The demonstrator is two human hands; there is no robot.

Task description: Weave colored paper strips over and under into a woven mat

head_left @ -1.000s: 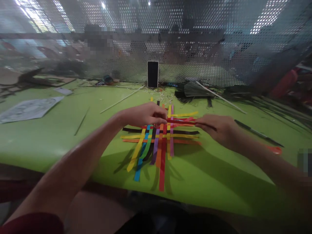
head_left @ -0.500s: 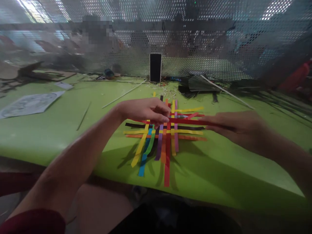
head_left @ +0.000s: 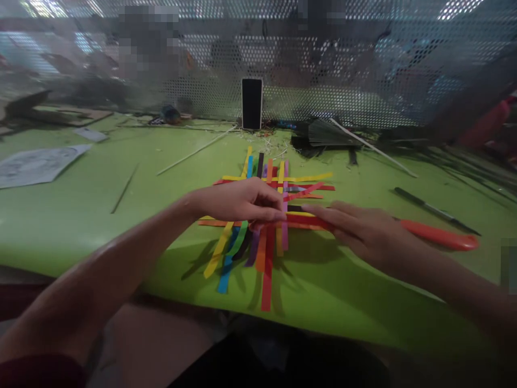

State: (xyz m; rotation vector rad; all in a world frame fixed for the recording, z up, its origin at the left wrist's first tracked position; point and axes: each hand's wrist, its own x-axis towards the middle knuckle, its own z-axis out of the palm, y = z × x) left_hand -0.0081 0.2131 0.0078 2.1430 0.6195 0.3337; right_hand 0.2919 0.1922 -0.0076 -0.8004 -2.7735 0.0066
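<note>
A mat of woven coloured paper strips [head_left: 264,237] lies on the green table [head_left: 100,215] in front of me. My left hand [head_left: 238,200] rests on the middle of the mat. Its fingers are pressed together with the thumb at the left end of a red strip [head_left: 311,220] that runs crosswise. My right hand [head_left: 363,231] lies flat to the right of the mat, fingers stretched out along that same red strip and pressing on it.
An orange-red tool handle [head_left: 442,236] and a black pen-like stick [head_left: 436,211] lie right of my right hand. A phone [head_left: 252,103] stands against the perforated screen at the back. Dark leaf strips [head_left: 323,139], thin sticks [head_left: 194,152] and a printed sheet [head_left: 36,164] lie around.
Both hands have brought the red strip down towards me, from the far rows to the near part of the mat. My right hand has gone from pinching the strip to lying flat on it.
</note>
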